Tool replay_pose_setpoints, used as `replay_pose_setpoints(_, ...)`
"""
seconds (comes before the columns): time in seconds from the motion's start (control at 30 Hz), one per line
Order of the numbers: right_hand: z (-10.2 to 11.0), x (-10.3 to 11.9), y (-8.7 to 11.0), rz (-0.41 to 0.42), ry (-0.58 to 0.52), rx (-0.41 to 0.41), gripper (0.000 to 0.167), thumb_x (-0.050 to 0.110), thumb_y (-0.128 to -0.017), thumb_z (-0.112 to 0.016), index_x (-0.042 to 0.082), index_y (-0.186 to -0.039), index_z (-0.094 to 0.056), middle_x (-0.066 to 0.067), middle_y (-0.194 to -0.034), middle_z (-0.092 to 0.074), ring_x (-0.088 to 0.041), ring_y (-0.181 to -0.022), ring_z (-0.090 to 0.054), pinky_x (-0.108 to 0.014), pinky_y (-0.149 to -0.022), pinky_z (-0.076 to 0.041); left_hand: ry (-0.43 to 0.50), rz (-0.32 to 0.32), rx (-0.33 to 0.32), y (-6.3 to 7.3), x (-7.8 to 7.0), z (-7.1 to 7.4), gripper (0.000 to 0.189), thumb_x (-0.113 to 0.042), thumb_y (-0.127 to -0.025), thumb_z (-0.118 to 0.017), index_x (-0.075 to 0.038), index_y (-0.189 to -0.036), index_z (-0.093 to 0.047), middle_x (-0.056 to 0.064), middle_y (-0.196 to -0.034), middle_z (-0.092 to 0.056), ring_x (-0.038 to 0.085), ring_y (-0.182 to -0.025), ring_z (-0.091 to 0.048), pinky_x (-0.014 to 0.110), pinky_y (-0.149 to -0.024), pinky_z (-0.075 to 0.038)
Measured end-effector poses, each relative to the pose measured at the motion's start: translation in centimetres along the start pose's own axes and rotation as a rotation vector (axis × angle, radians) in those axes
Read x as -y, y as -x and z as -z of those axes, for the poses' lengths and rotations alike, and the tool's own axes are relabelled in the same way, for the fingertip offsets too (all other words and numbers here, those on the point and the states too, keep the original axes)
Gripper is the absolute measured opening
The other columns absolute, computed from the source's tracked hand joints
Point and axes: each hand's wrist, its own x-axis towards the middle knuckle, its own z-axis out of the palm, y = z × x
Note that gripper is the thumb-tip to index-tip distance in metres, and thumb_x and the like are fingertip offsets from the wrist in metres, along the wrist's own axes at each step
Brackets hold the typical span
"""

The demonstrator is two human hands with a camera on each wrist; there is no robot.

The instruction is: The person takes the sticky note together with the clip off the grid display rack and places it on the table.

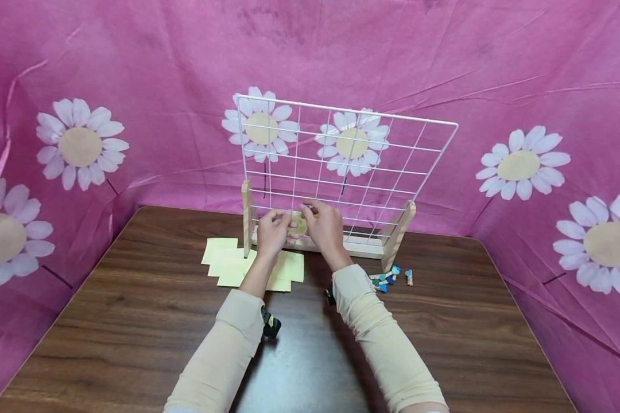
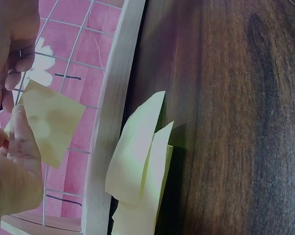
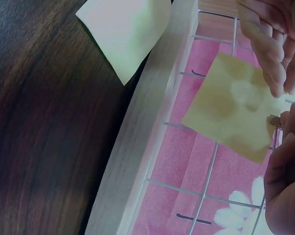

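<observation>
A yellow paper note stands against the lower part of a white wire grid. My left hand pinches the note's edge; in the left wrist view its fingers lie on the paper. At the same edge, my right hand pinches a small wooden clip, mostly covered by the fingertips. The note hangs tilted in front of the wires in the right wrist view.
Several yellow notes overlap on the brown table, left of the grid. Small clips with blue and green tops lie by the right wooden support. A pink flowered cloth hangs behind.
</observation>
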Motion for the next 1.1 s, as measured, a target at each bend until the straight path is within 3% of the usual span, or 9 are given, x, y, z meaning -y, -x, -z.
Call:
replay_pose_setpoints(0.17, 0.0, 0.0, 0.0, 0.012, -0.015, -0.024, 0.018, 0.019, -0.099, -0.068, 0.007, -0.108, -0.078, -0.005, -0.079, -0.076, -0.009, -0.043, -0.06, -0.025, -0.043, -0.045, 0.021, -0.019, -0.001, 0.0, 0.0, 0.0, 0.022, -0.017, -0.104, -0.06, 0.005, -0.107, -0.063, 0.018, -0.084, -0.072, 0.013, -0.051, -0.066, 0.026, -0.05, -0.059)
replay_pose_setpoints(0.43, -0.2, -0.2, 0.1, 0.091, -0.008, -0.093, 0.013, 0.016, -0.096, -0.071, 0.006, -0.099, -0.08, -0.007, -0.076, -0.075, -0.016, -0.053, -0.066, -0.032, -0.05, -0.054, 0.008, -0.046, 0.003, -0.1, -0.1, 0.1, 0.022, -0.015, -0.104, -0.059, 0.006, -0.106, -0.063, 0.021, -0.085, -0.072, 0.014, -0.052, -0.066, 0.03, -0.052, -0.061)
replay_pose_setpoints(0.73, -0.2, -0.5, 0.6, 0.036, -0.114, -0.117, 0.013, 0.015, -0.096, -0.072, 0.006, -0.098, -0.08, -0.008, -0.076, -0.074, -0.012, -0.04, -0.059, -0.022, -0.038, -0.049, -0.049, -0.048, 0.005, 0.2, -0.4, 0.6, 0.019, -0.016, -0.102, -0.062, 0.003, -0.104, -0.066, 0.012, -0.078, -0.07, 0.012, -0.048, -0.06, 0.027, -0.046, -0.056)
replay_pose_setpoints(0.93, 0.1, -0.2, 0.7, 0.053, -0.163, -0.149, 0.013, 0.014, -0.097, -0.071, 0.005, -0.099, -0.079, -0.009, -0.077, -0.074, -0.012, -0.038, -0.058, -0.022, -0.035, -0.048, -0.079, -0.073, 0.012, 0.4, -0.8, 0.8, 0.018, -0.013, -0.102, -0.062, 0.004, -0.105, -0.066, 0.015, -0.078, -0.07, 0.011, -0.045, -0.059, 0.019, -0.041, -0.049)
replay_pose_setpoints(1.1, 0.4, 0.0, 0.8, 0.064, -0.227, -0.164, 0.011, 0.008, -0.095, -0.072, 0.001, -0.1, -0.079, -0.012, -0.077, -0.074, -0.015, -0.037, -0.057, -0.023, -0.035, -0.049, -0.1, -0.071, 0.021, 0.6, -1.1, 1.0, 0.018, -0.014, -0.102, -0.063, 0.003, -0.105, -0.066, 0.013, -0.078, -0.071, 0.012, -0.046, -0.06, 0.019, -0.039, -0.048)
